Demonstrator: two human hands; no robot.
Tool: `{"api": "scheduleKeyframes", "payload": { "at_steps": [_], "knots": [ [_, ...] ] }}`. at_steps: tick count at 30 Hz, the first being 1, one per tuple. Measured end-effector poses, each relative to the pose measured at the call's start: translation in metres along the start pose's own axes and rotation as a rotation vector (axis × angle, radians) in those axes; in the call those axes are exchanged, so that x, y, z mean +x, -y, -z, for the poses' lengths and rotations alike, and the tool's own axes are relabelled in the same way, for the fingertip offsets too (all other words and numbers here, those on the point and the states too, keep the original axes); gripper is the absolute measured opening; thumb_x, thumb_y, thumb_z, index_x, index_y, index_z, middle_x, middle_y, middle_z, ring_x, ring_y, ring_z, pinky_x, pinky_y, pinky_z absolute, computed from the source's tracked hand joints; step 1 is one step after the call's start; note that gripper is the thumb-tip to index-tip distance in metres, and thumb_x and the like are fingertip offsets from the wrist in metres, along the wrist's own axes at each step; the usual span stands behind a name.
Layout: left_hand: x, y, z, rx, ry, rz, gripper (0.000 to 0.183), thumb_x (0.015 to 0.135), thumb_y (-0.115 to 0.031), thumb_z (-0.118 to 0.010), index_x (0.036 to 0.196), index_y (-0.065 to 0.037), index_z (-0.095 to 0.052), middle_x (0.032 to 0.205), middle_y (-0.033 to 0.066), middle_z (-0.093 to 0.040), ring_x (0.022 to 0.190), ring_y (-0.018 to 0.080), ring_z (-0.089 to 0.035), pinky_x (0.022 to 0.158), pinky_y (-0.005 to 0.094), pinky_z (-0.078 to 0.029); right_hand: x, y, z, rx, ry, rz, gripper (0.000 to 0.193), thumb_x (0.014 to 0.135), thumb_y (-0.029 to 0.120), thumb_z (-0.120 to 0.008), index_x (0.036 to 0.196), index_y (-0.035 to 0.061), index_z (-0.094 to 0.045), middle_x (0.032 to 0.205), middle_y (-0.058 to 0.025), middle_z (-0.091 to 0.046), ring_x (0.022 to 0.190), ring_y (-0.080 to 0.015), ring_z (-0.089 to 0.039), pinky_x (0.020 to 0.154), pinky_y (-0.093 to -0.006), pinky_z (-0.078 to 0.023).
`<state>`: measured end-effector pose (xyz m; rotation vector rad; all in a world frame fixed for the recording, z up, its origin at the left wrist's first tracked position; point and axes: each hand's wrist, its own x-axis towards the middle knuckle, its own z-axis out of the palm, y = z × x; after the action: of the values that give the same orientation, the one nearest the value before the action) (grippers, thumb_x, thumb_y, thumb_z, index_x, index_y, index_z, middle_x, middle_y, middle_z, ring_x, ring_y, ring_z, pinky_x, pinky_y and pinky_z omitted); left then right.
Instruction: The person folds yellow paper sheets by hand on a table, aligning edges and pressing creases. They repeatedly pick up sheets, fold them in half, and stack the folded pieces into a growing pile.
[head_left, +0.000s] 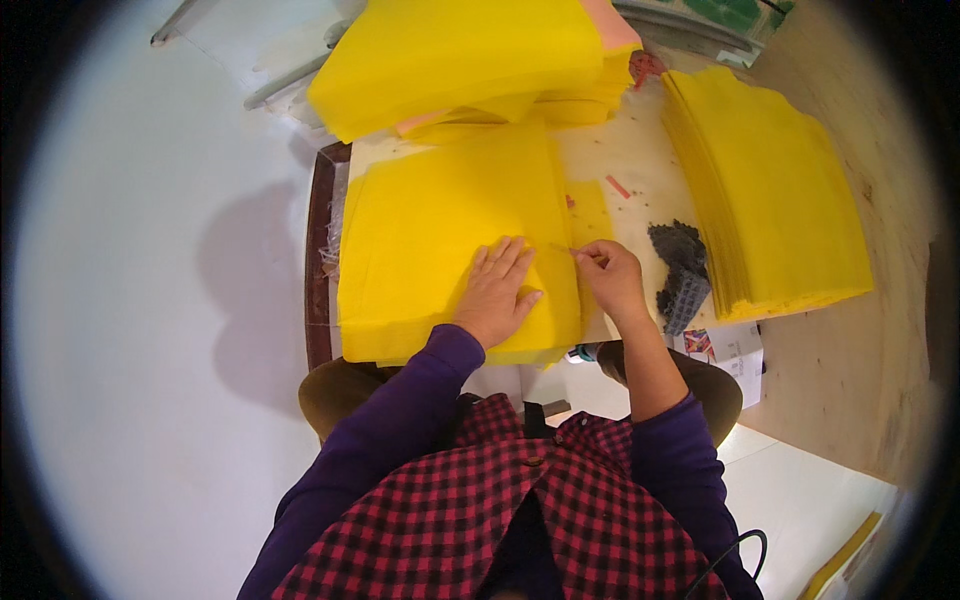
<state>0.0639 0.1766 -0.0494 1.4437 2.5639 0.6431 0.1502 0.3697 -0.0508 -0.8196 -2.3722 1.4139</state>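
My left hand [495, 292] lies flat, fingers stretched out, on a stack of yellow sheets [420, 240] on the worktable in front of me. Close by, at the right edge of that stack, my right hand [614, 282] pinches a thin brownish stick-like piece [563, 248] between thumb and fingertips. Its tip reaches over the top sheet; what kind of tool it is cannot be made out. Beside the right hand sits a dark, crumbly-looking lump [678, 245] with a grey grid-patterned piece [686, 302] against it.
A tall yellow pile [470, 60] stands at the back, with pinkish sheets in it. Another thick yellow stack [775, 190] lies on the right. A small red strip [618, 187] rests on the pale tabletop [635, 150]. A wooden panel [850, 380] borders the right side.
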Motion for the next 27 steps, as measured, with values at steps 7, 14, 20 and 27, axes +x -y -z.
{"api": "scheduleKeyframes", "payload": {
  "at_steps": [7,14,20,27],
  "knots": [
    [-0.001,0.001,-0.001,0.022,-0.034,-0.019,0.061,0.088,-0.035,-0.059,0.137,-0.002,-0.042,0.146,0.0189,-0.036,0.138,0.0346,-0.029,0.114,0.0488,-0.018,-0.008,-0.006,0.046,-0.001,-0.123,-0.048,0.015,0.084,0.014,-0.065,0.091,0.0001,-0.068,0.08,-0.0113,-0.066,0.066,-0.0185,-0.061,0.062,-0.0315,-0.049],
    [0.0,-0.001,0.003,0.035,-0.011,-0.023,0.064,0.088,-0.036,-0.058,0.139,-0.002,-0.04,0.148,0.0193,-0.034,0.139,0.0349,-0.028,0.115,0.0472,-0.018,-0.016,-0.02,0.063,-0.044,-0.156,-0.079,0.014,0.084,0.011,-0.064,0.091,-0.0005,-0.067,0.081,-0.0131,-0.065,0.071,-0.0205,-0.063,0.065,-0.0322,-0.049],
    [0.002,-0.004,0.004,0.053,0.002,-0.018,0.063,0.088,-0.035,-0.058,0.139,-0.001,-0.041,0.148,0.0199,-0.034,0.138,0.0357,-0.029,0.115,0.0477,-0.018,-0.012,-0.022,0.054,-0.232,-0.308,0.156,0.027,0.083,0.009,-0.062,0.109,0.0002,-0.062,0.108,-0.0197,-0.061,0.099,-0.0345,-0.059,0.085,-0.0404,-0.048],
    [0.002,-0.005,0.004,0.06,0.006,-0.021,0.062,0.088,-0.033,-0.059,0.137,-0.001,-0.041,0.147,0.0199,-0.034,0.139,0.0348,-0.028,0.115,0.0482,-0.017,0.004,0.002,-0.002,-0.157,-0.032,0.185,0.032,0.082,0.01,-0.062,0.112,-0.001,-0.06,0.108,-0.0215,-0.059,0.102,-0.038,-0.056,0.089,-0.0406,-0.046]
  ]
}}
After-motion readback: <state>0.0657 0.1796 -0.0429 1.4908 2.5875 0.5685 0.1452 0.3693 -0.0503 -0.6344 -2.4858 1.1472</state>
